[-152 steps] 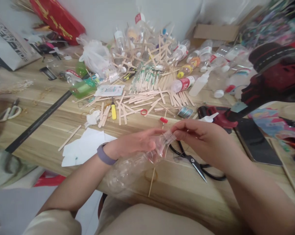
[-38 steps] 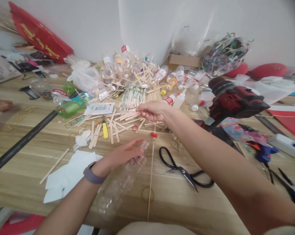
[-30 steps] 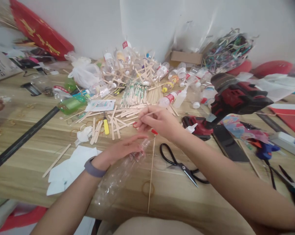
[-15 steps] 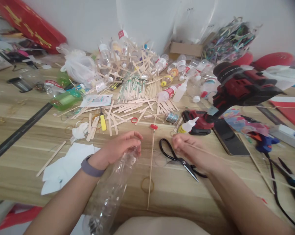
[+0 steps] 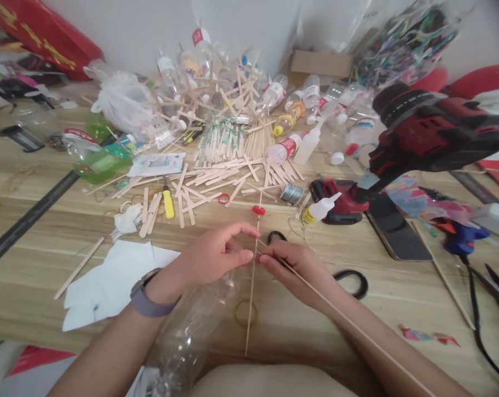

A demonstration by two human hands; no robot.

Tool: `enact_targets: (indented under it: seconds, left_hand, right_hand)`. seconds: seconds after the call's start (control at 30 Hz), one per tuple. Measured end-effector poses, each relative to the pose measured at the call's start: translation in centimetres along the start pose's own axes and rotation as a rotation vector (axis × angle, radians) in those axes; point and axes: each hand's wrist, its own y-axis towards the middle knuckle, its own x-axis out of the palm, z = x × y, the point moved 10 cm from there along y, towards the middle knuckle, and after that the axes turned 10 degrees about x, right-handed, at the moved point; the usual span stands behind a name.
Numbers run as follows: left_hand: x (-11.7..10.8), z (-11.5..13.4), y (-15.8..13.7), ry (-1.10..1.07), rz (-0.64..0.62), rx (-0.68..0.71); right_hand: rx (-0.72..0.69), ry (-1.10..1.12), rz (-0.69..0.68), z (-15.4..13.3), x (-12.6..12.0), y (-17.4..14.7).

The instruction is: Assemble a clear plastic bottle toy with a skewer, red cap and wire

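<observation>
Right hand (image 5: 301, 270): coming inward since the frame half a second ago, now sitting almost against the left hand (image 5: 212, 253).

Table (image 5: 290, 342): wood-grained, carrying everything below.
Power drill (image 5: 431, 127): standing toward the right edge.
Clear bottle (image 5: 187, 342): lying under the left hand and forearm, its base apparently jutting past the near edge.
Long thin stick (image 5: 332, 305): pale, straight, slender; running from the right fingertips, which are pinching it near one end, back over the forearm toward the near right corner.
Left fingers: thumb and forefinger spreading apart by the stick's tip; whether the others are gripping the bottle, cannot tell.
Shorter stick (image 5: 251, 303): lying below the fingertips, pointing toward the near edge, bearing a red piece (image 5: 258, 210).
Scissors (image 5: 365, 284): lying partly hidden beneath the right hand.

Risks, as judged: a sideways push could be snapping the slender stick; a loosening left hand could be letting the smooth, round bottle roll off.

Bottle's look: transparent, glossy, glare-streaked, blurring at its outline.
</observation>
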Motion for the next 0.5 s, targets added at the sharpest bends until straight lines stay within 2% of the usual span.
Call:
enact_targets:
  seconds: [0.13, 0.23, 0.3, 0.5]
  left_hand:
    - [1.5, -0.4, 0.0, -0.018, -0.047, -0.042]
    - [1.2, -0.5, -0.2, 0.084, 0.007, -0.086]
    - [1.2, -0.3, -0.4, 0.152, -0.002, -0.101]
    - [1.7, 0.3, -0.5, 0.127, -0.069, -0.06]
  right_hand:
    - [-0.012, 0.052, 0.002, -0.3, 0.1, -0.4]
    - [-0.035, 0.073, 0.018, -0.6, 0.0, -0.7]
    - [-0.028, 0.072, 0.024, -0.5, 0.1, -0.8]
    - [0.04, 0.134, -0.011, 0.3, 0.3, -0.9]
